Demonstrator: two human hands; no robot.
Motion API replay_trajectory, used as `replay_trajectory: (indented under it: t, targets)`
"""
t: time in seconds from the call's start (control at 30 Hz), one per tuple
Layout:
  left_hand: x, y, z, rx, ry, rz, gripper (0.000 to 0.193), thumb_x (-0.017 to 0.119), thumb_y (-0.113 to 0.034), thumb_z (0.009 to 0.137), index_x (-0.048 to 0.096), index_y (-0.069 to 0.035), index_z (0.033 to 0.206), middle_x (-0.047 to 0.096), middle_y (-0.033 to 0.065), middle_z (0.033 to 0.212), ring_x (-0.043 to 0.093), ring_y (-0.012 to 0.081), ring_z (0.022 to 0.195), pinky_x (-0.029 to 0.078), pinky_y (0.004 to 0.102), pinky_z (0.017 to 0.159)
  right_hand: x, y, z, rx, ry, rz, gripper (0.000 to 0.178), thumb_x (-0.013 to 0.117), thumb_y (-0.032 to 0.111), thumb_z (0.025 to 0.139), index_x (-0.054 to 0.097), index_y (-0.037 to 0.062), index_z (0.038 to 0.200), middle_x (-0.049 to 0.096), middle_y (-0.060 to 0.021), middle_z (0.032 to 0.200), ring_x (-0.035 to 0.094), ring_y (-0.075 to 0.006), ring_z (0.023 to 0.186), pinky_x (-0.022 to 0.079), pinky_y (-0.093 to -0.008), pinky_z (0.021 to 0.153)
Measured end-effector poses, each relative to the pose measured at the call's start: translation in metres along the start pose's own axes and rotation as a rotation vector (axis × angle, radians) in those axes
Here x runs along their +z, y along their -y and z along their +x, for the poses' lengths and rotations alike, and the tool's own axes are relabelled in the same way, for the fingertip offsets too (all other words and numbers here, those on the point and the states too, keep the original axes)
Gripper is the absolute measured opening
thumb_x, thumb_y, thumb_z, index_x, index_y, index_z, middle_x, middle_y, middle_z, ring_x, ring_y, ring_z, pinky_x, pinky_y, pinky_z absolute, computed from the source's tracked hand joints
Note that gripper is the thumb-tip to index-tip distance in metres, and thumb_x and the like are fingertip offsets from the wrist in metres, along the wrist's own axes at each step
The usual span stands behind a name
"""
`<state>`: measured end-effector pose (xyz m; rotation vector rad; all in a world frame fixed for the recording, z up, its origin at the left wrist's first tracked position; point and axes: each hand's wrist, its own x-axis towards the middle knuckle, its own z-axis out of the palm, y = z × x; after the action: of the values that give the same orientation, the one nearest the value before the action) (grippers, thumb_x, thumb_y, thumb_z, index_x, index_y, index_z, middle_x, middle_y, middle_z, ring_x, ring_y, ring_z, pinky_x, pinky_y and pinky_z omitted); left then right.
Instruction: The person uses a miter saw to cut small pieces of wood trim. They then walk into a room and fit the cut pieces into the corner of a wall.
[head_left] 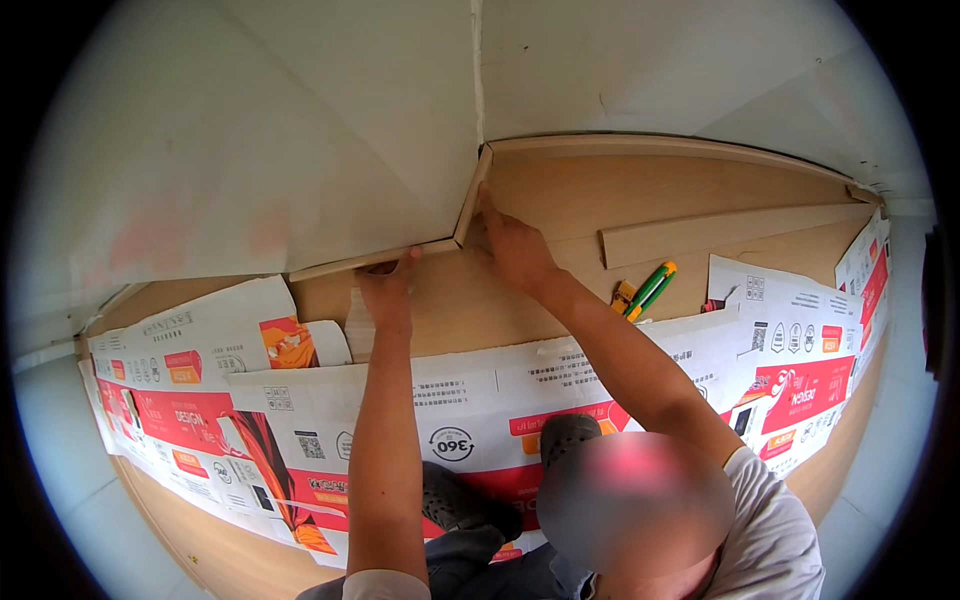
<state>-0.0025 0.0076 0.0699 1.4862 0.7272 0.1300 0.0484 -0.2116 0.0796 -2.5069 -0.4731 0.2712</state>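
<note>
A wood-coloured trim strip (330,268) runs along the foot of the left white wall panel. My left hand (388,290) presses against this strip, thumb spread away from the other fingers, which are partly hidden. A shorter trim piece (470,200) of the same colour meets it at the corner and runs back to the far wall. On that piece rests the stretched index finger of my right hand (518,252); its remaining fingers are partly out of sight. Neither hand is wrapped around anything visible. Another strip (700,232) lies loose to the right of my right hand.
A green and yellow utility knife (655,287) lies beside a small yellow-brown item (623,296) on the wooden surface (560,315). Printed white and red cardboard sheets (480,390) cover the near part, under my shoes (465,500). Trim (680,147) borders the far wall.
</note>
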Motion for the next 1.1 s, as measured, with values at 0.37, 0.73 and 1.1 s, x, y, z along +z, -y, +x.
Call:
replay_trajectory:
  t: [0.37,0.73,1.1]
  targets:
    - [-0.005,0.015,0.011,0.059,0.026,-0.009,0.060,0.094,-0.027,0.077,0.061,-0.005,0.122,0.066,-0.0001,0.103,0.058,0.0095,0.086,0.047,0.0259,0.074,0.001,-0.005,0.005,-0.003,-0.020,0.087,0.086,0.063,0.039,0.101,0.019,-0.0038,0.161,0.072,-0.0161,0.109,0.070,-0.0349,0.095,0.057,-0.0443,0.082]
    - [0.001,0.008,0.007,0.046,0.059,-0.097,0.096,0.092,-0.012,0.078,0.028,0.002,0.149,0.059,0.0161,0.135,0.059,0.0232,0.124,0.047,0.0337,0.106,0.016,-0.005,0.004,0.066,-0.102,0.145,0.094,0.061,0.054,0.098,0.019,0.0018,0.163,0.070,-0.0237,0.108,0.071,-0.0386,0.089,0.057,-0.0465,0.075]
    - [-0.010,0.008,0.002,-0.026,0.083,-0.022,0.099,0.092,-0.023,0.079,0.029,0.000,0.151,0.058,0.0130,0.137,0.058,0.0223,0.123,0.045,0.0343,0.106,-0.002,0.006,-0.007,0.075,-0.058,0.234,0.092,0.071,0.045,0.095,0.022,0.0053,0.162,0.068,-0.0215,0.118,0.068,-0.0393,0.105,0.056,-0.0461,0.088]
